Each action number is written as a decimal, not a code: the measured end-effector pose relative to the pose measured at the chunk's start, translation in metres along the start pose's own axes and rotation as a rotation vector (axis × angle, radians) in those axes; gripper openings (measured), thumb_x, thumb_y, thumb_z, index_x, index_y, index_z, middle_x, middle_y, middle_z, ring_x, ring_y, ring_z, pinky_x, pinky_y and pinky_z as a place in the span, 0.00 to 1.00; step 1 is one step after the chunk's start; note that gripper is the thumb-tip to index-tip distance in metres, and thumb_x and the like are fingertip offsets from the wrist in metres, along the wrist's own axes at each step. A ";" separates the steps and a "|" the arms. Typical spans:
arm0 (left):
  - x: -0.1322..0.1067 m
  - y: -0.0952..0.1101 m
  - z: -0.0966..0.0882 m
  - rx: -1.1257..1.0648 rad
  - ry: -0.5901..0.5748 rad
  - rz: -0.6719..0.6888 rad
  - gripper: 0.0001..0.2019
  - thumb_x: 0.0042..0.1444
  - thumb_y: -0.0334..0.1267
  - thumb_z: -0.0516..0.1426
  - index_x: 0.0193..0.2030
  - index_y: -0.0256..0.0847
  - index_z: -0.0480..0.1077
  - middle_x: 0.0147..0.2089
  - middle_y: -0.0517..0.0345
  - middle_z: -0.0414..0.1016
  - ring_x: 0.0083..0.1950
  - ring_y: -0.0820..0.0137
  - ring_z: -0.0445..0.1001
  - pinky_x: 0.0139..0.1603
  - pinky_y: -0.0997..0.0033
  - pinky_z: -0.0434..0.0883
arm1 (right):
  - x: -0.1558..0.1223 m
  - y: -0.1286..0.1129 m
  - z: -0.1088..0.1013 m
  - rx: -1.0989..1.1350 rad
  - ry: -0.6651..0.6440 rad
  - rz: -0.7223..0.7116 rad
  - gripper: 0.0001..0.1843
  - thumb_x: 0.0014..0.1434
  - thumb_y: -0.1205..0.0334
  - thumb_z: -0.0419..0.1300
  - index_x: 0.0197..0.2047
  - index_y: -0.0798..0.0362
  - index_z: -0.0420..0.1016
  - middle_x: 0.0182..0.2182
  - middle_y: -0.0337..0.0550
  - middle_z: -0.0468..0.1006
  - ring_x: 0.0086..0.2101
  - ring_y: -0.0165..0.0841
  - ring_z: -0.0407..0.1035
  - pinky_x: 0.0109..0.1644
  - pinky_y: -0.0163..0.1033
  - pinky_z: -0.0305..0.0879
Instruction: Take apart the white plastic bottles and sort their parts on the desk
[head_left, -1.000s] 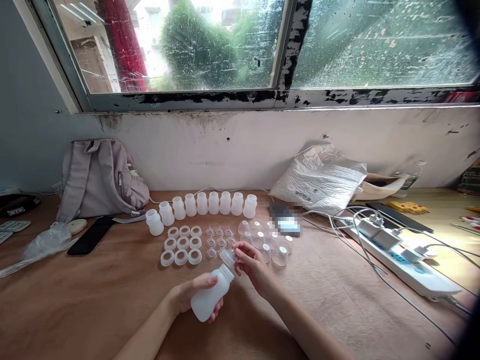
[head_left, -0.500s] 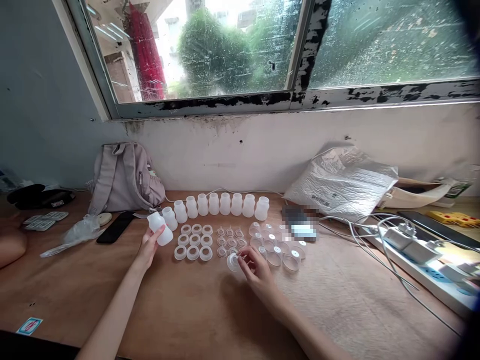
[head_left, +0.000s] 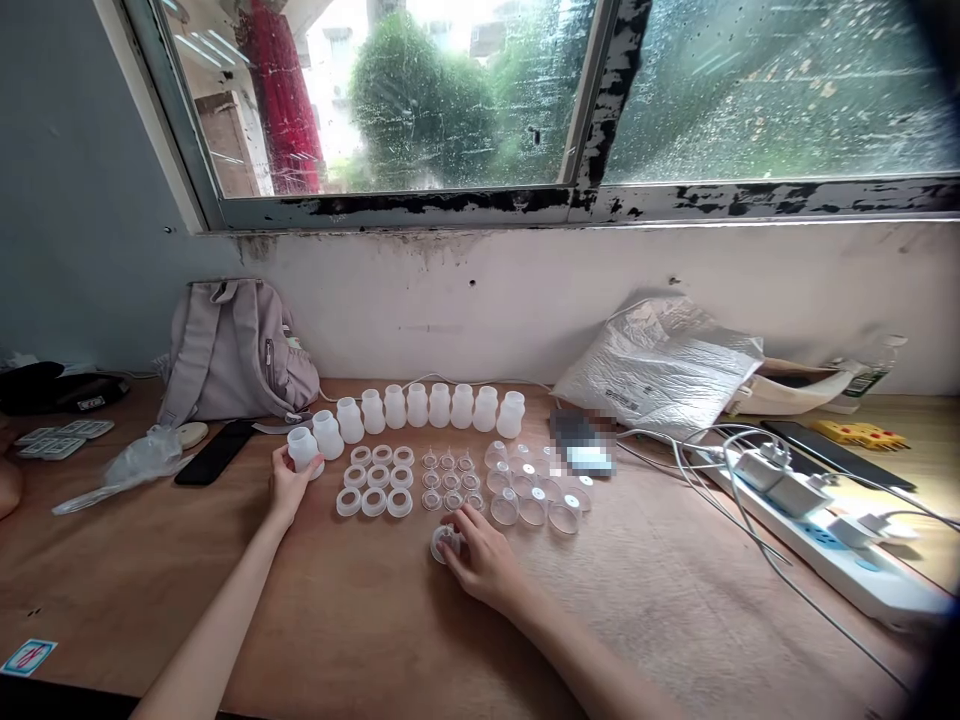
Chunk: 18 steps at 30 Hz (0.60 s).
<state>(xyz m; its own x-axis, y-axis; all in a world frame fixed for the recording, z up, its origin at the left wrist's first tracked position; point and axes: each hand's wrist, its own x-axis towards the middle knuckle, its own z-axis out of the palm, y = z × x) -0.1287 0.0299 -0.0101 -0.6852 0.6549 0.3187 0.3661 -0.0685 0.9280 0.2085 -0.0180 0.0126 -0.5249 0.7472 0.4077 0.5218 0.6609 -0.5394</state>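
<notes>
My left hand (head_left: 289,488) has its fingers around a translucent white baby bottle (head_left: 301,447), upright at the left end of a curved row of similar bottles (head_left: 394,407). My right hand (head_left: 484,560) pinches a clear round bottle top (head_left: 444,543) low over the tabletop; the fingers partly cover it. Between the hands lie white screw rings (head_left: 373,502) in neat rows. Just beyond my right hand are clear nipples (head_left: 451,480), also in rows. Several clear dome caps (head_left: 532,507) with white dots stand to the right of them.
A black phone (head_left: 215,453), a plastic bag (head_left: 142,465) and a backpack (head_left: 232,350) sit at the left. A silver pouch (head_left: 660,365) leans on the wall at the right. Cables run from a white power strip (head_left: 870,570) at the right. A pixelated item (head_left: 581,443) lies behind the caps.
The bottle in my left hand has gone from tilted in the air to upright at the row's left end. My right hand has moved the clear top left and nearer. The view shifted slightly.
</notes>
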 end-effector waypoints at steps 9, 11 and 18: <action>-0.062 0.057 0.000 0.123 0.095 0.406 0.14 0.51 0.40 0.53 0.45 0.41 0.61 0.49 0.50 0.62 0.51 0.63 0.62 0.49 0.62 0.62 | -0.001 0.005 0.009 0.078 0.007 0.001 0.02 0.57 0.65 0.49 0.34 0.51 0.62 0.30 0.42 0.66 0.30 0.31 0.62 0.33 0.36 0.60; -0.087 0.074 0.005 0.133 -0.244 0.516 0.10 0.52 0.37 0.52 0.42 0.42 0.63 0.44 0.53 0.66 0.48 0.65 0.65 0.49 0.63 0.62 | -0.001 0.005 0.010 0.109 0.020 -0.002 0.03 0.57 0.66 0.49 0.33 0.52 0.62 0.29 0.42 0.67 0.29 0.31 0.62 0.33 0.36 0.60; -0.138 0.092 0.037 0.200 -0.949 0.740 0.25 0.41 0.46 0.60 0.48 0.44 0.63 0.47 0.51 0.68 0.48 0.58 0.64 0.50 0.57 0.57 | 0.000 0.006 0.011 0.237 0.085 -0.036 0.07 0.57 0.69 0.48 0.36 0.51 0.65 0.30 0.43 0.69 0.30 0.31 0.64 0.33 0.36 0.61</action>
<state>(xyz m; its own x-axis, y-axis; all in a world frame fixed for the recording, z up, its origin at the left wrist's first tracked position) 0.0223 -0.0389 0.0241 0.4315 0.8023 0.4125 0.6210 -0.5958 0.5093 0.2043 -0.0145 0.0008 -0.4766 0.7336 0.4844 0.3263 0.6593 -0.6774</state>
